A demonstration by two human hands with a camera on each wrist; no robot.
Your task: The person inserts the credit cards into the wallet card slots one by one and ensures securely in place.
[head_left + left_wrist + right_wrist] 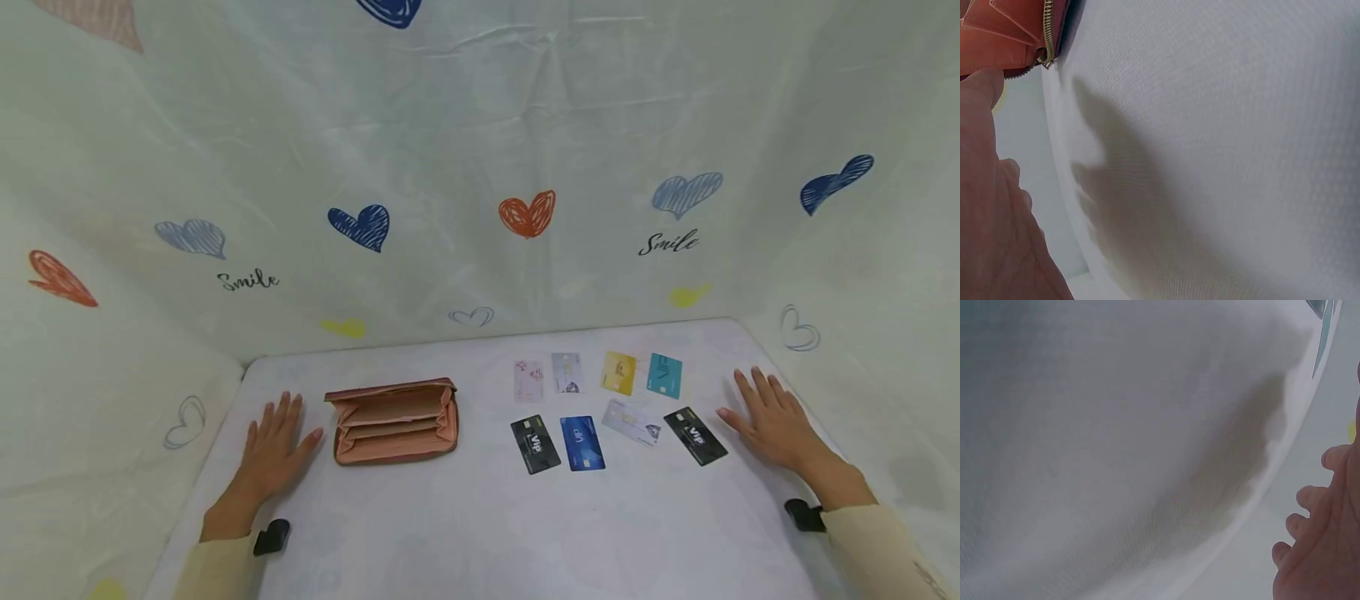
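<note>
My left hand (272, 457) is spread palm down at the left of the table, holding nothing. Just right of it lies a brown zip wallet (396, 446), unzipped, its orange-pink compartments gaping; one corner of the wallet (997, 50) shows in the left wrist view. At the far right my right hand (780, 432) is spread with fingers straight, nothing in it. Nearest to it is a black VIP card (695, 436). Leftward lie a silver card (632, 422), a blue card (582, 443) and another black VIP card (536, 444).
Behind them is a row with a pink card (528, 381), a grey-white card (567, 372), a gold card (618, 372) and a teal card (664, 376). A white cloth covers the table (450, 533). A heart-printed curtain (450, 150) hangs behind and along both sides.
</note>
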